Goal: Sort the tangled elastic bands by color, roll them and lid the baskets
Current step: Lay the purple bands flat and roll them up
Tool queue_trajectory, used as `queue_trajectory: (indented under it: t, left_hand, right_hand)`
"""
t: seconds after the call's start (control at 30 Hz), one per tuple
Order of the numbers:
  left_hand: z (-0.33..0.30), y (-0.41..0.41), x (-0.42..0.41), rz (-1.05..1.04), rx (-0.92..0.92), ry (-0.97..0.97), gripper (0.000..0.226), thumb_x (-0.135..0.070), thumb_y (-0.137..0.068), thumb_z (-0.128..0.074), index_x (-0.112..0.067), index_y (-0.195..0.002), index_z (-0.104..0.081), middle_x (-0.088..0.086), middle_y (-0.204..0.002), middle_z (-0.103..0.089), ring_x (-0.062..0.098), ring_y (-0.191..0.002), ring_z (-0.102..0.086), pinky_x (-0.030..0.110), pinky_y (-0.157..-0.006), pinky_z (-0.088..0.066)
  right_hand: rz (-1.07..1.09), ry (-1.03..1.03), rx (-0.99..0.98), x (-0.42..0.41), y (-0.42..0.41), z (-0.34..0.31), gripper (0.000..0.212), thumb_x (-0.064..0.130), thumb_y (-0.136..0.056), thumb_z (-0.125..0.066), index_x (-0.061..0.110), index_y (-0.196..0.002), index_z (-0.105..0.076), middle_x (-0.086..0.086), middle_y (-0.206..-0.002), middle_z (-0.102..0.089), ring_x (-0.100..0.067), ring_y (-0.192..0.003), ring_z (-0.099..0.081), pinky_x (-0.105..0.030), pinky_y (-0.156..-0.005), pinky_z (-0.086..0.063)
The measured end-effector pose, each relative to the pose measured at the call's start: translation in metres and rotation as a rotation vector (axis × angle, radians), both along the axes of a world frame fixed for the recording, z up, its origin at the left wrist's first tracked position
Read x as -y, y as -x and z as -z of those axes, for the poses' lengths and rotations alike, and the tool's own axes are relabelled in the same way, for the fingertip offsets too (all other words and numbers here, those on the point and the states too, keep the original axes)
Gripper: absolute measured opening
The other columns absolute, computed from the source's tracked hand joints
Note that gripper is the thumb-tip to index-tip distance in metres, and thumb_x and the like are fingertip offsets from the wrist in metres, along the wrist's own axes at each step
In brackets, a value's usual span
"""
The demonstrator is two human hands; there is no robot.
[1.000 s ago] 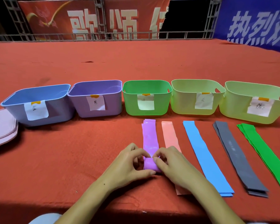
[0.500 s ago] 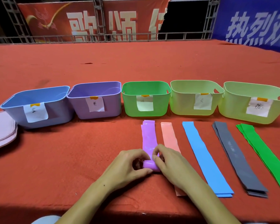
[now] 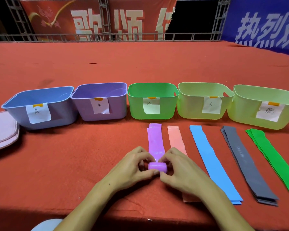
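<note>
A purple elastic band (image 3: 155,140) lies flat on the red cloth, its near end wound into a small roll (image 3: 157,167). My left hand (image 3: 132,165) and my right hand (image 3: 180,170) pinch that roll from either side. To the right lie a pink band (image 3: 175,139), a blue band (image 3: 210,157), a grey stack (image 3: 244,157) and a green stack (image 3: 270,155). Five labelled baskets stand in a row behind: blue (image 3: 38,100), purple (image 3: 100,94), green (image 3: 153,90), and two pale green ones (image 3: 205,90) (image 3: 264,100).
Pinkish lids (image 3: 2,130) are stacked at the left edge beside the blue basket. The table's near edge (image 3: 140,215) runs just below my wrists. A metal railing and banners close off the far side.
The roll at the purple band's near end has grown thicker and moved a little away from me as both hands wound it. The flat part of the band is shorter.
</note>
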State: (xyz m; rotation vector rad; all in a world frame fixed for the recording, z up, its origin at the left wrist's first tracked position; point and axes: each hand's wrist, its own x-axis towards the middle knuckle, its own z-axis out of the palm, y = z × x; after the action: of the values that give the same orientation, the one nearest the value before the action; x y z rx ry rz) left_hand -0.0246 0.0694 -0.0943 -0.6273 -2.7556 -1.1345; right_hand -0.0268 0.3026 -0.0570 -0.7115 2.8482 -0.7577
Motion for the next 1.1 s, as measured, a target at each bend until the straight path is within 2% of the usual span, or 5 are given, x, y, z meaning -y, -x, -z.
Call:
queue_trajectory:
  t: [0.2, 0.53, 0.73, 0.93, 1.1]
  left_hand:
    - [-0.001, 0.002, 0.000, 0.008, 0.104, -0.060, 0.028, -0.052, -0.095, -0.074, -0.030, -0.112, -0.075, -0.010, -0.092, -0.073, 0.014, -0.079, -0.064, 0.042, -0.075, -0.054]
    - [0.002, 0.004, -0.002, -0.023, -0.017, 0.021, 0.022, -0.052, -0.099, -0.069, -0.037, -0.114, -0.068, -0.014, -0.092, -0.062, 0.007, -0.080, -0.055, 0.023, -0.074, -0.044]
    - [-0.003, 0.002, -0.001, -0.043, -0.113, 0.276, 0.035, -0.068, -0.103, -0.048, -0.041, -0.124, -0.057, -0.026, -0.137, -0.048, 0.000, -0.103, -0.060, 0.036, -0.084, -0.056]
    - [-0.011, -0.002, -0.003, -0.090, -0.129, 0.338, 0.035, -0.064, -0.106, -0.044, -0.044, -0.133, -0.053, -0.026, -0.100, -0.053, 0.004, -0.101, -0.057, 0.041, -0.084, -0.052]
    - [-0.010, -0.001, -0.004, -0.069, -0.106, 0.283, 0.039, -0.066, -0.101, -0.051, -0.043, -0.131, -0.056, -0.027, -0.112, -0.059, -0.001, -0.101, -0.057, 0.038, -0.085, -0.054]
  right_hand:
    - [-0.029, 0.053, 0.006, -0.005, 0.005, 0.001, 0.036, 0.047, -0.090, -0.070, 0.042, -0.120, -0.052, 0.016, -0.093, -0.059, -0.006, -0.084, -0.057, -0.036, -0.082, -0.053]
    - [-0.018, -0.001, -0.075, -0.005, 0.010, 0.012, 0.033, 0.058, -0.093, -0.061, 0.042, -0.121, -0.051, 0.021, -0.120, -0.043, -0.005, -0.095, -0.063, -0.038, -0.084, -0.055]
    - [-0.058, -0.055, -0.123, -0.005, 0.012, 0.012, 0.029, 0.058, -0.098, -0.052, 0.043, -0.122, -0.047, 0.022, -0.127, -0.052, -0.009, -0.114, -0.056, -0.042, -0.089, -0.053]
    - [-0.050, -0.087, -0.101, -0.008, 0.010, 0.007, 0.031, 0.059, -0.102, -0.050, 0.043, -0.128, -0.045, 0.021, -0.115, -0.057, -0.012, -0.113, -0.053, -0.044, -0.090, -0.051]
    - [-0.050, -0.093, -0.081, -0.007, 0.014, 0.010, 0.033, 0.060, -0.104, -0.046, 0.043, -0.132, -0.045, 0.022, -0.131, -0.056, -0.010, -0.121, -0.052, -0.043, -0.094, -0.050]
